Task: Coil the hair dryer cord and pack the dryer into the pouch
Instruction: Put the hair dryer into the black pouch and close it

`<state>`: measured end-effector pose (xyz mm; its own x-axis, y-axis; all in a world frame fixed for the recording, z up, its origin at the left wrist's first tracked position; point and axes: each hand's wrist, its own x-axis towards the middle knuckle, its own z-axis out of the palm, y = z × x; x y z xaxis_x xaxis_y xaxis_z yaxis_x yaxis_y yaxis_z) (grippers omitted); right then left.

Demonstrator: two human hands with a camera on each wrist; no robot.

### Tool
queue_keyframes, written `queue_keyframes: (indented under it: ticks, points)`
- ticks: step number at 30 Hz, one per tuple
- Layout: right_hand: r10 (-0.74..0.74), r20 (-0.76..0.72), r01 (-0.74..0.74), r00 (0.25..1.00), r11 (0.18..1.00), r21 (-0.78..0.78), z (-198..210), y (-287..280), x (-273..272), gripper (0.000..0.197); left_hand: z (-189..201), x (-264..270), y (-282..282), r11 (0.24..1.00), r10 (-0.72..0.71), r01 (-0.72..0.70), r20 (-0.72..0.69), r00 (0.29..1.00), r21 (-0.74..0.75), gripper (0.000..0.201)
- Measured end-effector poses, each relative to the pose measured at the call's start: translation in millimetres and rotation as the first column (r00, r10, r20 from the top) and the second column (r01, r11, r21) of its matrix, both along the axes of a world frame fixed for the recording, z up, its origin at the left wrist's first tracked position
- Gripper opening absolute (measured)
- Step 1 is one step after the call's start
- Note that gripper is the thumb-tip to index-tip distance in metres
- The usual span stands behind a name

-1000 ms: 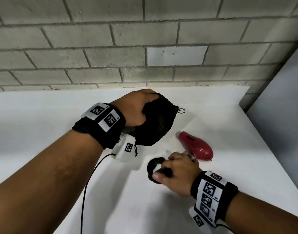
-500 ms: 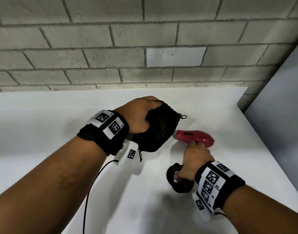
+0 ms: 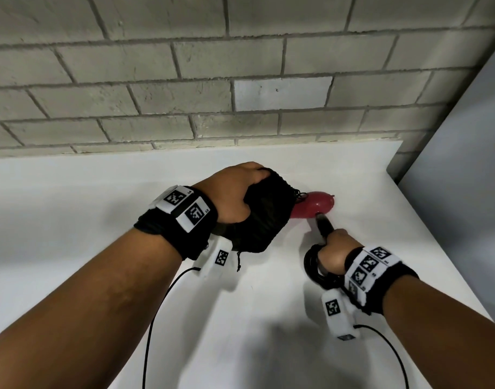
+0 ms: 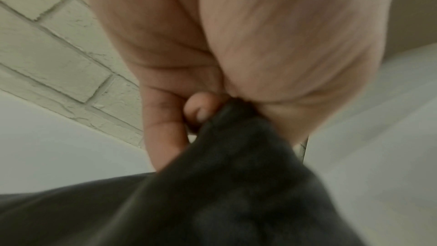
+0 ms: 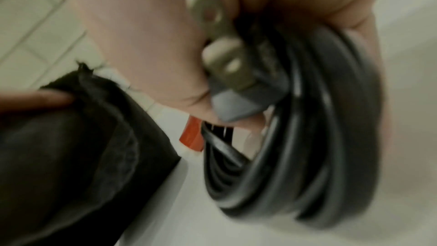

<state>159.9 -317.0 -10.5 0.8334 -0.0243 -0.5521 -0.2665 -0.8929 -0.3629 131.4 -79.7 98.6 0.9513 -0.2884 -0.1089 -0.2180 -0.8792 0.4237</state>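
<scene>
Fingers (image 4: 163, 119) gripping pouch (image 3: 264, 211), dryer (image 3: 315, 204) at its mouth

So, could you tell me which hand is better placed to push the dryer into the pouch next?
The right. The right hand already grips the dryer's handle and the coiled cord, with the red hair dryer nosed at the pouch mouth. The left hand is busy gripping the black pouch.

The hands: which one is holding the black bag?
The left hand grips the black pouch. The right hand holds the coiled cord and the red dryer's handle instead.
</scene>
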Motion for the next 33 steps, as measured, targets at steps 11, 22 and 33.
queue_keyframes:
  ticks: [11, 22, 33]
  points:
    - [0.092, -0.009, -0.078, 0.996, 0.888, 0.454, 37, -87, -53, 0.025, -11, 14, -5, 0.998, -0.059, 0.059, 0.003, 0.998, 0.008, 0.080]
    - [0.444, -0.189, -0.293, 0.876, 0.800, 0.523, 70, -59, -52, 0.034, -27, 1, -26, 0.918, -0.367, 0.365, -0.019, 0.930, 0.156, 0.104]
    - [-0.034, -0.187, 0.140, 0.982, 0.797, 0.588, 41, -16, -26, 0.021, -31, -26, -72, 0.903, -0.416, 0.413, -0.002, 0.909, 0.118, 0.108]
